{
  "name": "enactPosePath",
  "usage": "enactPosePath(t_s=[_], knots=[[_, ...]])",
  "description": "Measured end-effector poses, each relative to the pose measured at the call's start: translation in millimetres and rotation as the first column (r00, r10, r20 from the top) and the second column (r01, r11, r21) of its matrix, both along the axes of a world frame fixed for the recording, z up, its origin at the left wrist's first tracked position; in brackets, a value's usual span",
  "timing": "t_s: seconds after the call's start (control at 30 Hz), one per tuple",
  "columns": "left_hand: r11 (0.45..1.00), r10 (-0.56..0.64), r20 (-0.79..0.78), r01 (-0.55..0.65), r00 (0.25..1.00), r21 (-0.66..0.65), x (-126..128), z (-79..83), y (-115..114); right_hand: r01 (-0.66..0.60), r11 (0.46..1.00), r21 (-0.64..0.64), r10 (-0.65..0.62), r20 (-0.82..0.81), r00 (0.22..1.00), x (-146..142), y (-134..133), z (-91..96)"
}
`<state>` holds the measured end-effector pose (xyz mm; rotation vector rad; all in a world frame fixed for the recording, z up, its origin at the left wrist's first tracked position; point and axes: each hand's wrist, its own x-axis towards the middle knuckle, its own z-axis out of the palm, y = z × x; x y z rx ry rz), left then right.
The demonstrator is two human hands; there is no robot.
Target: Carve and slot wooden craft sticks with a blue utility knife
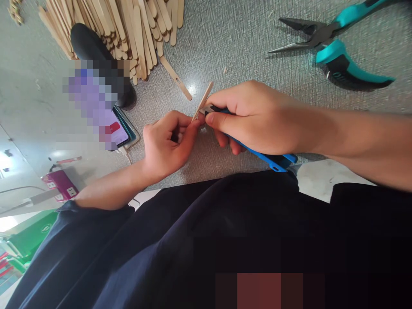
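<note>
Between its thumb and fingers, my left hand (pixel 172 139) pinches a wooden craft stick (pixel 204 99), which slants up to the right. My right hand (pixel 251 122) is closed around a blue utility knife (pixel 270 161). The knife's short metal blade touches or nearly touches the stick near my left fingertips; the exact contact is hidden by the fingers. Just beyond the hands, another craft stick (pixel 175 78) with a slot cut in it lies on the table. Farther back is a large pile of craft sticks (pixel 141 38).
Teal-handled needle-nose pliers (pixel 318 36) lie with jaws apart at the upper right. A black rounded object (pixel 96 56) and a phone (pixel 119 131) with a cable are at the left. A purple power socket block (pixel 62 185) sits farther left on the grey textured table (pixel 238 56).
</note>
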<state>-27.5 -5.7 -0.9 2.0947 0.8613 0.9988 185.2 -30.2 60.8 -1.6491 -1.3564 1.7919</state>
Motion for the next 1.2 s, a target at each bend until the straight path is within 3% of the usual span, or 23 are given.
enactPosePath(t_s=[0.27,0.57,0.77,1.0,1.2], knots=[[1.0,-0.019,0.002,0.019,1.0,-0.004,-1.4,-0.9,0.6,0.01,0.997,-0.073,-0.016,-0.071,0.997,0.6,-3.1,-6.1],[0.967,-0.042,-0.042,0.03,0.998,-0.255,-5.0,4.0,-1.4,-0.013,0.992,-0.124,-0.013,-0.205,0.979,3.8,0.4,-10.3],[0.958,-0.007,-0.07,-0.014,0.998,-0.286,-5.7,3.9,-2.7,-0.009,0.987,-0.162,-0.032,-0.247,0.969,6.5,0.0,-3.3],[0.912,-0.05,-0.047,0.026,0.998,-0.41,-6.2,2.3,-5.6,0.058,0.998,0.027,-0.056,-0.075,0.996,0.4,-1.8,-9.9],[0.921,-0.047,-0.012,0.039,0.999,-0.387,-4.5,-0.3,-5.6,0.054,0.996,0.076,-0.051,-0.047,0.998,2.8,-3.3,-9.7]])
